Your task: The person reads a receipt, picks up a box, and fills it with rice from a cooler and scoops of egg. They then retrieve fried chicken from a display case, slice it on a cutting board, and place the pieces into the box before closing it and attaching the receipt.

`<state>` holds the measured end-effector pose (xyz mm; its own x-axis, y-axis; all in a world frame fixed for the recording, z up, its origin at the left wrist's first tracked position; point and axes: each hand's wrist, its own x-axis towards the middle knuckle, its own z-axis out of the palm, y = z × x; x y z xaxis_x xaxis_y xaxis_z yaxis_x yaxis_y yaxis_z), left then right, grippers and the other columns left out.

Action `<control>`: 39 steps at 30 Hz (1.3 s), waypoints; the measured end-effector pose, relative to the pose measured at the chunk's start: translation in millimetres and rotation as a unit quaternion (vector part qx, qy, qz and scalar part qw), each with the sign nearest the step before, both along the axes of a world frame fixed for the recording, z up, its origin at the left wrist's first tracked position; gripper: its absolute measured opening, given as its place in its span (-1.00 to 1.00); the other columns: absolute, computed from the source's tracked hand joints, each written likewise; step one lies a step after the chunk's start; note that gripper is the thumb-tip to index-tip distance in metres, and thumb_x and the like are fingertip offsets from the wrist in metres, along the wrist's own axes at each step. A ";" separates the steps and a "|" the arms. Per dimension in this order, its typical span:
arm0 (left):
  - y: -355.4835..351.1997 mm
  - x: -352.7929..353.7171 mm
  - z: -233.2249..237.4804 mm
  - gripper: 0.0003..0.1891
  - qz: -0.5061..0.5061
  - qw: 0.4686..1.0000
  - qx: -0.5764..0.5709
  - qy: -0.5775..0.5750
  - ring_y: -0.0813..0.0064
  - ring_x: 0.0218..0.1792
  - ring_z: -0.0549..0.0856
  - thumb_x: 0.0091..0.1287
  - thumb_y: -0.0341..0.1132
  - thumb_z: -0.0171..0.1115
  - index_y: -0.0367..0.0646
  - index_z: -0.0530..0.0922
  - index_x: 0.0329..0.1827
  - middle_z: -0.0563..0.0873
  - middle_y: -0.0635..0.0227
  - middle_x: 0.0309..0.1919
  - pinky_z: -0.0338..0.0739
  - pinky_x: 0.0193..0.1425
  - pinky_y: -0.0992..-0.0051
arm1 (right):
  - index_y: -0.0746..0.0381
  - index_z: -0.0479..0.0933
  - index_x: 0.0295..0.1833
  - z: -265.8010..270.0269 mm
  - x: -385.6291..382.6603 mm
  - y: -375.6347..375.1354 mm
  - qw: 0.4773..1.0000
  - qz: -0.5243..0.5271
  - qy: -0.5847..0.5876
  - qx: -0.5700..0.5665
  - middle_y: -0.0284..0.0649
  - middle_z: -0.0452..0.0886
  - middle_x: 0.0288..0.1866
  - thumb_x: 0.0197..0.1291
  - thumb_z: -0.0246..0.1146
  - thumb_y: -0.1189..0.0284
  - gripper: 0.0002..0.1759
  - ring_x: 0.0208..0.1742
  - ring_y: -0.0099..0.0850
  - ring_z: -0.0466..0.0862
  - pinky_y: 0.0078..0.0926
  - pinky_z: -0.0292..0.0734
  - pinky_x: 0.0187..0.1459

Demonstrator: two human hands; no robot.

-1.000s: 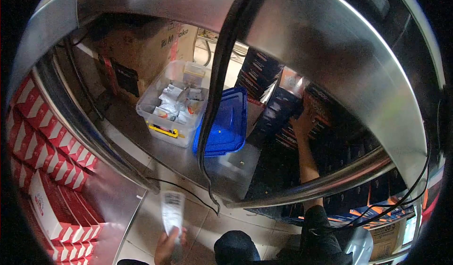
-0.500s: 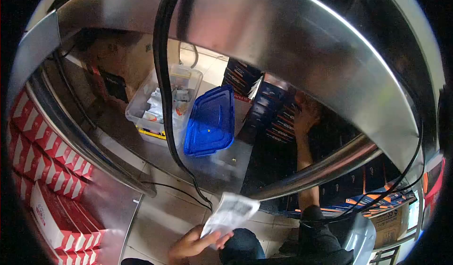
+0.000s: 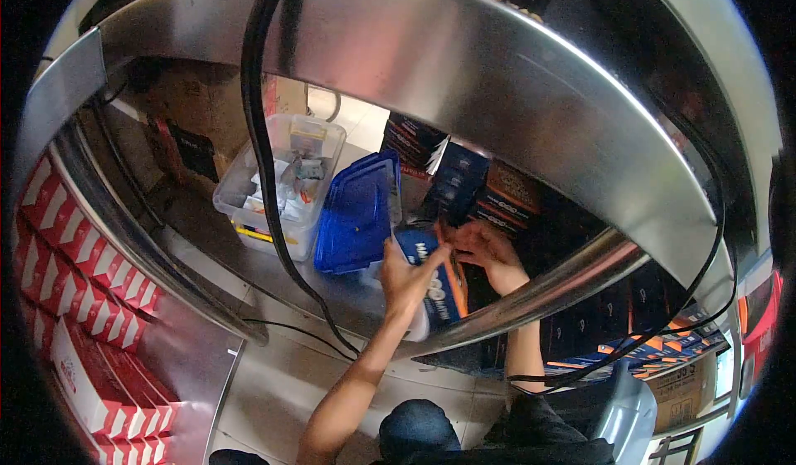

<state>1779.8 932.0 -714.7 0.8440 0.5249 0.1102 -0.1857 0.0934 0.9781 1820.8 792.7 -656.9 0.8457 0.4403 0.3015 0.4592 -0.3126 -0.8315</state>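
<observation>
A dark blue box (image 3: 435,273) with white lettering and an orange edge is tilted between my two hands, above the lower shelf. My left hand (image 3: 405,281) grips its left side, thumb across the front. Part of the white paper (image 3: 419,324) shows below that hand, against the box. My right hand (image 3: 491,256) has its fingers curled at the orange edge; their tips are partly hidden. Just left of the box leans a blue lid (image 3: 356,216), beside a clear plastic bin (image 3: 236,204) with small white packets inside. Behind the hands are stacked dark boxes (image 3: 506,196).
A metal rail (image 3: 531,295) crosses in front of the shelf, below the steel table edge (image 3: 464,42). A black cable (image 3: 261,133) hangs down across the bin. Red and white boxes (image 3: 91,365) fill the left side; a cardboard box (image 3: 195,117) stands behind the bin.
My left hand has moved up and right with the paper, from low in the view to the shelf. My right hand has come from the stack toward it, and a blue box is now between them.
</observation>
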 end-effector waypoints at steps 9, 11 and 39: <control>12.6 -51.5 37.5 -0.41 0.079 0.992 0.038 -0.089 0.36 -0.30 0.62 -0.11 -0.23 0.46 -0.30 0.41 -0.04 0.63 0.12 -0.32 0.49 -0.19 0.42 | 0.31 0.37 0.00 -45.0 103.5 -57.8 0.899 -0.290 -0.253 -0.208 -0.11 0.47 -0.01 0.25 0.03 0.43 -0.74 -0.01 -0.25 0.50 -0.40 0.38 0.01; 16.6 -81.9 66.4 -0.31 0.111 0.973 0.158 -0.129 0.27 -0.24 0.63 -0.16 -0.20 0.49 -0.28 0.39 0.04 0.61 0.05 -0.25 0.50 -0.14 0.39 | 0.32 0.35 0.02 -34.2 38.5 -65.6 0.895 -0.333 -0.260 -0.140 -0.08 0.45 0.00 0.24 0.03 0.44 -0.72 0.01 -0.23 0.48 -0.38 0.36 0.03; 218.2 -610.1 473.8 -0.40 0.500 0.802 -0.325 -0.021 0.46 0.00 0.53 0.33 0.12 -0.08 -0.26 0.32 0.16 0.53 0.25 -0.01 0.43 0.05 0.49 | 0.47 0.08 0.28 394.0 -438.7 145.3 0.927 0.297 0.129 -0.187 0.20 0.19 0.27 0.08 0.12 0.58 -0.36 0.26 0.06 0.26 -0.20 0.10 0.27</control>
<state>1169.8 1150.1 -240.9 -0.0331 0.8953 -0.4443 -0.5169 0.3652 0.7743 1382.1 938.0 -262.9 0.4423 0.8850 -0.1453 0.4437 -0.3567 -0.8221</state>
